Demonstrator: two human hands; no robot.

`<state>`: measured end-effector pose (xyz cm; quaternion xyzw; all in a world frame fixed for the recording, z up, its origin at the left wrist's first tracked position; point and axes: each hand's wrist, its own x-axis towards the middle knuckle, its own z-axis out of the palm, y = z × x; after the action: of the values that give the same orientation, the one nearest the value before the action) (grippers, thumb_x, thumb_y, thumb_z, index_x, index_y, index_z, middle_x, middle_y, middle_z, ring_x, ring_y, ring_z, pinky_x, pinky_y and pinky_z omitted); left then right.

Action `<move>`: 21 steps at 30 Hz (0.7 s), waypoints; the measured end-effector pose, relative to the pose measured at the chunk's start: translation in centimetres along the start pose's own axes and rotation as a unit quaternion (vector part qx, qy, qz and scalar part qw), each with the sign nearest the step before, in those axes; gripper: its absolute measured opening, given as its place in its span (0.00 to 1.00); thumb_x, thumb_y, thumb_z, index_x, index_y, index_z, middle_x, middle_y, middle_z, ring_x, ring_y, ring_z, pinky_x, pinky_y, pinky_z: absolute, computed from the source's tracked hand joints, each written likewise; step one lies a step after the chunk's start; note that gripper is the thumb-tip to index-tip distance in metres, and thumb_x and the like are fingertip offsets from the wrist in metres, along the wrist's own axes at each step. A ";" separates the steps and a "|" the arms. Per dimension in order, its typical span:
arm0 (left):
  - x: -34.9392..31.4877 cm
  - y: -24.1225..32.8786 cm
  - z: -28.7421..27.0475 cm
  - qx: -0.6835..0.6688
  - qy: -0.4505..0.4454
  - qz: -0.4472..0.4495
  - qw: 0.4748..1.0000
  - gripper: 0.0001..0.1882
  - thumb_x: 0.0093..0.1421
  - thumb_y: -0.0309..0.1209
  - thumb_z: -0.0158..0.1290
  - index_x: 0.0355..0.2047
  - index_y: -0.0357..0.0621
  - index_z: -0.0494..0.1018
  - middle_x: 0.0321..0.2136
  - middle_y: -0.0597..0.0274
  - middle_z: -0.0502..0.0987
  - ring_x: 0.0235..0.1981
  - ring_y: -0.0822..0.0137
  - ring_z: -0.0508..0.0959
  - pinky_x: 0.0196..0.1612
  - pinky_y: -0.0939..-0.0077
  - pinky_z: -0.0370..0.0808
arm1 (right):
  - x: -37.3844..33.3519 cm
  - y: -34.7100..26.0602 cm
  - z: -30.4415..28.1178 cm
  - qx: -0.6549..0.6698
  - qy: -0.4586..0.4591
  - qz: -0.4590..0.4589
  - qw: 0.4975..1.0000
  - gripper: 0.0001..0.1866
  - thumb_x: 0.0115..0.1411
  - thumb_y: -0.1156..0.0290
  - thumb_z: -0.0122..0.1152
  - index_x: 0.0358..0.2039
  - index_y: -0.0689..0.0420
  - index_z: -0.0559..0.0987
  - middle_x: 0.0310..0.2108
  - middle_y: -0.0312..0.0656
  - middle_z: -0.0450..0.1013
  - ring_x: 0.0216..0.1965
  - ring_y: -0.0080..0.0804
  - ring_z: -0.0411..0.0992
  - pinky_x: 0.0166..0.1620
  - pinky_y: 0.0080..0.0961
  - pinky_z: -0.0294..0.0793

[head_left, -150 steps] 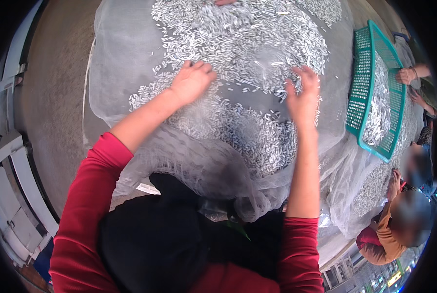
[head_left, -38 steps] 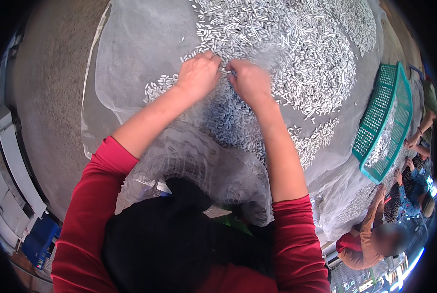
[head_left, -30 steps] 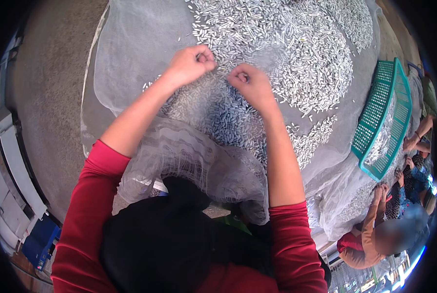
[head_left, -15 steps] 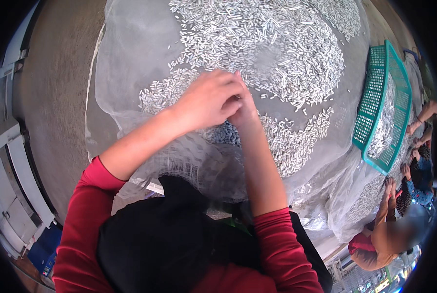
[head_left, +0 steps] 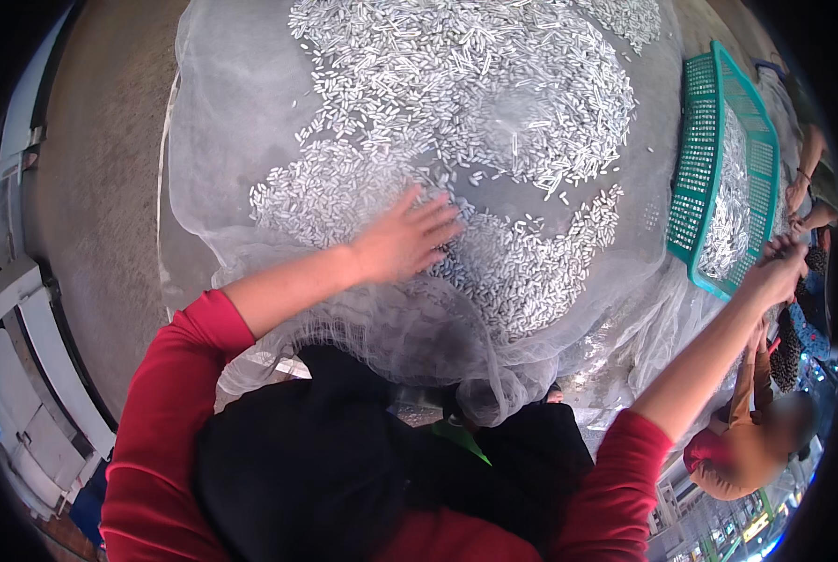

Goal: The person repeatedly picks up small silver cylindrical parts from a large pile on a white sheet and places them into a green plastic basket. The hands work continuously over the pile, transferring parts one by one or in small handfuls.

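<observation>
Left hand (head_left: 405,242) flat, fingers spread on small silver fish (head_left: 494,272) over net (head_left: 232,122). Right hand (head_left: 777,274) near green basket (head_left: 695,178), grip unclear.

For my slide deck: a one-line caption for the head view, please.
Left hand spread on small silvery fish over fine netting; right hand beside a green basket.

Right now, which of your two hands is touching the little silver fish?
The left hand: it lies flat and open on the small silver fish on the net. The right hand reaches toward the green basket.
</observation>
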<state>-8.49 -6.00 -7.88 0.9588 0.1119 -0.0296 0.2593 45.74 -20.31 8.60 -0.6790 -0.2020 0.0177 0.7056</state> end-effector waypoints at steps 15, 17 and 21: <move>3.2 -9.3 -5.1 0.118 0.169 -0.218 0.954 0.05 0.55 0.30 0.54 0.34 0.49 0.74 0.33 0.63 0.73 0.41 0.60 0.72 0.43 0.61 0.67 | -19.3 5.8 13.1 -0.372 -0.248 -0.288 0.847 0.18 0.51 0.77 0.58 0.44 0.59 0.74 0.45 0.47 0.70 0.48 0.44 0.67 0.53 0.38 0.64; 3.3 -9.4 -5.1 0.154 0.141 -0.205 0.956 0.06 0.55 0.30 0.54 0.34 0.49 0.74 0.34 0.64 0.73 0.42 0.61 0.72 0.44 0.60 0.67 | -24.9 5.7 17.5 -0.285 -0.297 -0.230 0.882 0.15 0.50 0.79 0.58 0.40 0.57 0.76 0.41 0.45 0.72 0.46 0.44 0.69 0.51 0.35 0.66; 3.2 -8.7 -5.8 0.080 0.167 -0.210 0.960 0.07 0.56 0.29 0.53 0.35 0.45 0.75 0.34 0.61 0.75 0.40 0.60 0.74 0.44 0.63 0.69 | -33.2 6.0 23.9 -0.129 -0.347 0.054 0.927 0.10 0.55 0.72 0.60 0.39 0.57 0.78 0.35 0.41 0.74 0.35 0.29 0.73 0.36 0.26 0.72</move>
<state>-7.40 4.88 -7.52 0.9226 0.3499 0.0680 0.1476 9.39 -7.04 -5.97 -0.7254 -0.3979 0.2641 0.4957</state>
